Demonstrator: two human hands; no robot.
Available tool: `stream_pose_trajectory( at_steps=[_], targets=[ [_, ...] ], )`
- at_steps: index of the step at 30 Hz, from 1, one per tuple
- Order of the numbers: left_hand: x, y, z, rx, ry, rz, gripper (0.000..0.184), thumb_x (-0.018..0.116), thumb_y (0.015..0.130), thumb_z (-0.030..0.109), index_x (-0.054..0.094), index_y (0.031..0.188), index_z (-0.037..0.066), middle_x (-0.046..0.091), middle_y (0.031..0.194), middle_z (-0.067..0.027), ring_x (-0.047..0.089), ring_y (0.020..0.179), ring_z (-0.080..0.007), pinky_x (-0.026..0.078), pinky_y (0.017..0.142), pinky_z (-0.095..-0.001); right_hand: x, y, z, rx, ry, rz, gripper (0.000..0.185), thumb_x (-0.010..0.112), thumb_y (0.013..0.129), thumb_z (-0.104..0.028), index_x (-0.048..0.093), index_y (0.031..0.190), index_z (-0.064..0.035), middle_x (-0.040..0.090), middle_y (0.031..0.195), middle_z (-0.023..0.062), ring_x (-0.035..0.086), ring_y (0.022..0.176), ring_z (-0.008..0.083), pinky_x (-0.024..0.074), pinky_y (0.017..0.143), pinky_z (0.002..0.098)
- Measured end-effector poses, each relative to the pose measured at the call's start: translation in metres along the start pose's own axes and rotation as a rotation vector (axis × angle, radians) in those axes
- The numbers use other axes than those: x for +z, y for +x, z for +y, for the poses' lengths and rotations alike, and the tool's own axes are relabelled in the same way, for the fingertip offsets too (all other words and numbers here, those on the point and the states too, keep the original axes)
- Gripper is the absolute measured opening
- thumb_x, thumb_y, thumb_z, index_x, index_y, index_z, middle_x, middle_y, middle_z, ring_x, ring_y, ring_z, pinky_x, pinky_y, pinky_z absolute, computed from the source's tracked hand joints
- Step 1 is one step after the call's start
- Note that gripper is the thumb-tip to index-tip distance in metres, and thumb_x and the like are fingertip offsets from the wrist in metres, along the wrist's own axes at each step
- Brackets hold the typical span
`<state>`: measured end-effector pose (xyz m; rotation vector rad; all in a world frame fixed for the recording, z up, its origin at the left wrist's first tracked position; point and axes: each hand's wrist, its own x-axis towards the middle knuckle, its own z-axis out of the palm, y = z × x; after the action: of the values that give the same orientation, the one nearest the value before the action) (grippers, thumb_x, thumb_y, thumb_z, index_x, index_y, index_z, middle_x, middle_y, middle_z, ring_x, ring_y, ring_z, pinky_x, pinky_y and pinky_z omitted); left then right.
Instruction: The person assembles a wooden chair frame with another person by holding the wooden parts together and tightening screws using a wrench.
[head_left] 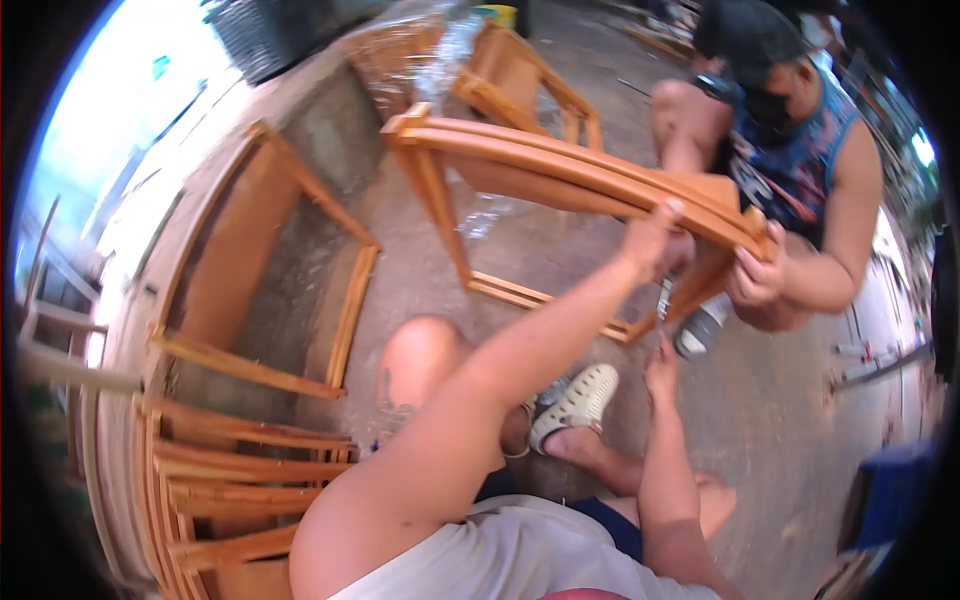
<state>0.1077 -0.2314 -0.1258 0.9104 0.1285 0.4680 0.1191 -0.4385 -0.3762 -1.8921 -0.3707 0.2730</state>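
Note:
A varnished wooden folding frame with a panel (560, 160) stands tilted on the floor in front of me. My left hand (650, 240) reaches across and grips its upper rail near the right end. Below that, my right hand (660, 375) is closed around a thin tool whose kind I cannot make out, pointing up at the frame's lower right corner. A co-worker's hand (760, 272) holds the same frame at its right corner.
The co-worker (810, 170) squats at the upper right. Another wooden frame (235, 250) leans on a low concrete wall at left, above several stacked frames (240, 470). Plastic-wrapped wooden pieces (400, 60) stand at the back. A blue object (890, 495) is at lower right.

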Motion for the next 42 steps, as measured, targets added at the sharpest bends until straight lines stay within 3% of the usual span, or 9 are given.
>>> stream_pose_trajectory(
  at_steps=[10,14,16,24,28,31,33,39,42],
  targets=[
    [0.012,-0.013,0.015,0.040,-0.022,0.028,0.040,0.057,0.088,0.033,0.055,0.114,0.003,0.060,0.104,-0.0090,0.059,0.094,-0.0193,0.048,0.084,-0.0356,-0.005,-0.010,-0.062,0.246,0.143,0.035,0.039,0.042,0.094,-0.011,0.047,0.133,-0.0091,0.049,0.070,-0.0034,0.041,0.050,0.0041,0.0315,0.040,0.0206],
    [0.011,-0.014,0.016,-0.005,-0.047,0.023,0.045,0.058,0.086,0.034,0.054,0.116,0.000,0.061,0.106,-0.0095,0.059,0.096,-0.0200,0.049,0.083,-0.0356,0.004,0.004,-0.015,-0.161,-0.084,0.171,0.033,0.043,0.094,-0.012,0.053,0.126,-0.0088,0.051,0.071,-0.0027,0.042,0.051,0.0041,0.0321,0.041,0.0200],
    [0.010,-0.011,0.013,0.091,-0.036,0.005,0.043,0.057,0.087,0.032,0.054,0.117,0.001,0.060,0.108,-0.0090,0.058,0.098,-0.0198,0.049,0.082,-0.0353,0.011,-0.007,-0.036,0.001,0.010,0.106,0.032,0.042,0.096,-0.011,0.057,0.123,-0.0050,0.062,0.095,0.0058,0.055,0.077,0.0131,0.0443,0.075,0.0265],
    [0.010,-0.019,0.018,0.032,-0.053,0.003,0.041,0.058,0.087,0.030,0.053,0.117,0.003,0.057,0.110,-0.0084,0.057,0.100,-0.0195,0.050,0.081,-0.0382,0.006,-0.028,-0.098,0.436,0.269,0.109,0.031,0.043,0.096,-0.012,0.057,0.123,-0.0042,0.063,0.094,0.0057,0.056,0.082,0.0124,0.0442,0.077,0.0266],
    [0.011,-0.024,0.025,-0.012,-0.058,0.022,0.043,0.058,0.087,0.031,0.052,0.117,0.002,0.057,0.111,-0.0091,0.056,0.100,-0.0212,0.049,0.084,-0.0402,0.016,-0.011,-0.080,0.092,0.174,0.084,0.032,0.041,0.097,-0.015,0.054,0.126,-0.0092,0.041,0.059,-0.0059,0.034,0.042,0.0043,0.0259,0.037,0.0215],
    [0.015,-0.024,0.030,-0.026,-0.048,0.016,0.044,0.059,0.086,0.034,0.052,0.116,0.002,0.057,0.110,-0.0095,0.057,0.099,-0.0217,0.048,0.085,-0.0403,0.016,0.002,-0.096,0.103,0.222,0.052,0.031,0.042,0.097,-0.014,0.055,0.124,-0.0090,0.043,0.061,-0.0057,0.036,0.046,0.0044,0.0285,0.040,0.0219],
    [0.013,-0.024,0.027,-0.019,-0.068,0.014,0.045,0.060,0.085,0.035,0.052,0.115,0.003,0.058,0.107,-0.0099,0.057,0.096,-0.0216,0.048,0.084,-0.0398,0.012,0.009,-0.108,0.111,0.154,0.068,0.027,0.045,0.095,-0.011,0.059,0.116,-0.0021,0.063,0.100,0.0088,0.056,0.096,0.0160,0.0424,0.086,0.0291],
    [0.000,-0.010,0.012,0.045,-0.057,-0.046,0.045,0.059,0.085,0.035,0.052,0.114,0.003,0.059,0.107,-0.0094,0.057,0.096,-0.0212,0.048,0.084,-0.0390,0.022,0.060,-0.141,-0.271,0.066,-0.021,0.023,0.045,0.096,-0.015,0.059,0.111,-0.0060,0.045,0.066,-0.0044,0.043,0.054,0.0054,0.0324,0.047,0.0217],
    [-0.001,-0.008,0.010,0.055,-0.077,-0.062,0.047,0.059,0.085,0.035,0.050,0.118,0.003,0.058,0.109,-0.0093,0.057,0.098,-0.0215,0.048,0.085,-0.0395,0.032,0.088,-0.193,-0.173,0.303,-0.015,0.023,0.046,0.094,-0.015,0.057,0.110,-0.0025,0.056,0.082,0.0033,0.052,0.067,0.0116,0.0397,0.058,0.0260]
  ],
)
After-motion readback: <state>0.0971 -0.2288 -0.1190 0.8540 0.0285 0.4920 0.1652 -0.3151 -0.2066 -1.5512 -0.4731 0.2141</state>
